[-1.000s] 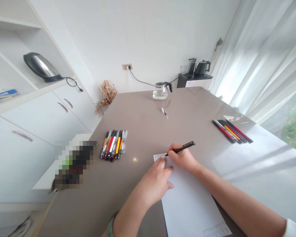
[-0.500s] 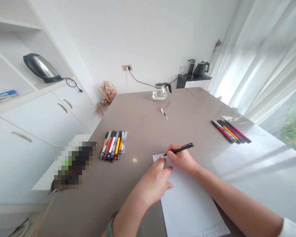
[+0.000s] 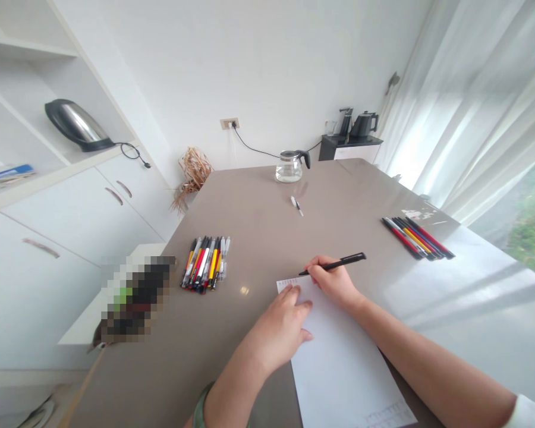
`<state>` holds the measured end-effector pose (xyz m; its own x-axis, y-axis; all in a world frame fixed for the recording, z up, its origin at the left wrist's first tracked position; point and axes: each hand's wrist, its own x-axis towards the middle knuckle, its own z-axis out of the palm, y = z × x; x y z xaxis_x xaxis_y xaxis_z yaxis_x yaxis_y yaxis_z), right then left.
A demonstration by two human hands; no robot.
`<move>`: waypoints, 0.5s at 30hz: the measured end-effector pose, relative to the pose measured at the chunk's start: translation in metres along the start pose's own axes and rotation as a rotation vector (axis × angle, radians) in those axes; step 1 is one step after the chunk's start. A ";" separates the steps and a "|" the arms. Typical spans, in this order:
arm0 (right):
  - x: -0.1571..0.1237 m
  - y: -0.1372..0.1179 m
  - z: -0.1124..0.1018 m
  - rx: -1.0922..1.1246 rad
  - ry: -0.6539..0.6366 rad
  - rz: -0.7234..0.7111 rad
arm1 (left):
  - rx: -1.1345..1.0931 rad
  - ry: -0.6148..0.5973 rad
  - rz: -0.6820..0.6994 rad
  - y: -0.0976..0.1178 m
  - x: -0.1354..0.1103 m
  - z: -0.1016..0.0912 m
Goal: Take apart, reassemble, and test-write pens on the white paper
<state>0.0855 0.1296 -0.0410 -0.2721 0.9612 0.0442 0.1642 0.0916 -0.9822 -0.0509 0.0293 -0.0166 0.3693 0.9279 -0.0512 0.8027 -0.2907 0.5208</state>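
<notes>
A long white sheet of paper (image 3: 339,356) lies in front of me, with small reddish marks along its far left edge and faint marks at its near end. My left hand (image 3: 285,321) rests flat on the paper's left side, fingers apart. Pinched in my right hand (image 3: 334,282) is a black pen (image 3: 343,261), its tip at the sheet's far edge and its back end pointing right. On the left a pile of pens (image 3: 205,261) in several colours lies side by side. Another row of pens (image 3: 414,238) lies at the right.
The brown table (image 3: 249,208) carries a glass pot (image 3: 289,167) at its far end, with a small white and black pen-like piece (image 3: 296,205) before it. A pixelated dark object (image 3: 138,303) is at the left edge. White cabinets (image 3: 62,226) stand left; curtains (image 3: 472,101) hang right.
My right hand has moved slightly right and away from me with the black pen, its tip now lifted nearer the paper's far edge. My left hand has stayed in place.
</notes>
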 end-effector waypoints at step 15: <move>0.005 -0.020 -0.039 0.720 -0.163 0.140 | 0.004 -0.060 -0.079 0.007 0.002 -0.008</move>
<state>0.1183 0.1430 -0.0144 -0.4401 0.8958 -0.0625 -0.4385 -0.2751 -0.8556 -0.0477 0.0308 -0.0064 0.3318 0.9324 -0.1434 0.8325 -0.2179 0.5093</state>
